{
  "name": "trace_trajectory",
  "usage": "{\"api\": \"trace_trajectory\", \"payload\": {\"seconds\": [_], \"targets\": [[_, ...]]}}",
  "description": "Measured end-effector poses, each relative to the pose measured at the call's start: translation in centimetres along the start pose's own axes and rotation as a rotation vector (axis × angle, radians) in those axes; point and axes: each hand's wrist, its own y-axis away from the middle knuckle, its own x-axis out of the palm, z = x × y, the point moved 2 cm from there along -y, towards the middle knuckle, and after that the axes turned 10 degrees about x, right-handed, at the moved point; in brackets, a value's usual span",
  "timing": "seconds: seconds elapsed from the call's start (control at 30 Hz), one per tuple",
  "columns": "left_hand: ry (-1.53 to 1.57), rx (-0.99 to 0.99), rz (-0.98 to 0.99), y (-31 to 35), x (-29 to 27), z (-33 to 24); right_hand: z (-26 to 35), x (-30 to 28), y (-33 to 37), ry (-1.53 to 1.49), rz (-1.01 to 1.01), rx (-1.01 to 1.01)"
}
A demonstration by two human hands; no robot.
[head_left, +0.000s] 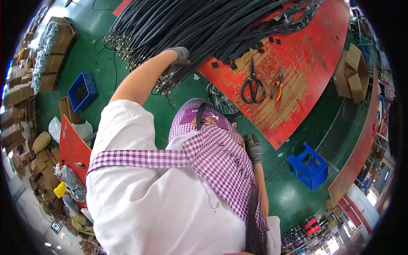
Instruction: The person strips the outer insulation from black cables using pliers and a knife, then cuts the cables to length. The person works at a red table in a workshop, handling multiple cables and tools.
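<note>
A thick bundle of long black cables [182, 25] with small metallic ends lies across the red worn table [310, 55]. My left hand [180, 56], in a grey glove, is curled at the bundle's near edge, its fingers closed against the cables and partly hidden. My right hand [253, 148], also gloved in grey, is by the table's near edge with fingers bent. A thin line runs up from it; what it holds is too small to make out. Black-handled scissors [253, 85] and orange-handled pliers [277, 87] lie on the tabletop between the bundle and my right hand.
Small black pieces [260, 46] are scattered beside the cables. A blue plastic stool [309, 165] stands on the green floor at right, an opened carton [352, 74] beyond it. At left are a blue crate [82, 91], stacked cartons [53, 61] and a red board [72, 144].
</note>
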Motion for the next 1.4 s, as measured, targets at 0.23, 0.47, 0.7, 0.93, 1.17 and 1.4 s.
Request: {"api": "trace_trajectory", "payload": {"seconds": [0.23,0.47,0.7,0.93,1.17,1.4], "targets": [[-0.011,0.01,0.123,-0.2,1.8,2.0,-1.7,-0.8,0.5,0.36,-0.09,-0.052],[-0.241,-0.044,-0.035,2.0,-0.6,-3.4,-2.2,-1.1,0.7,0.638,-0.116,-0.274],[0.526,0.439,-0.225,6.0,-0.4,-15.9,5.1,-0.1,-1.8,-0.005,0.019,-0.127],[1.492,0.487,-0.471,3.4,3.7,-22.3,7.9,4.3,-5.8,-0.1,0.204,-0.304],[0.754,0.265,-0.625,-1.6,3.2,-18.5,7.3,1.0,-7.6,0.551,-0.123,-0.038],[-0.246,0.33,-0.852,-8.6,4.3,-16.8,-0.1,-5.5,-13.6,0.625,-0.333,0.462]]}}
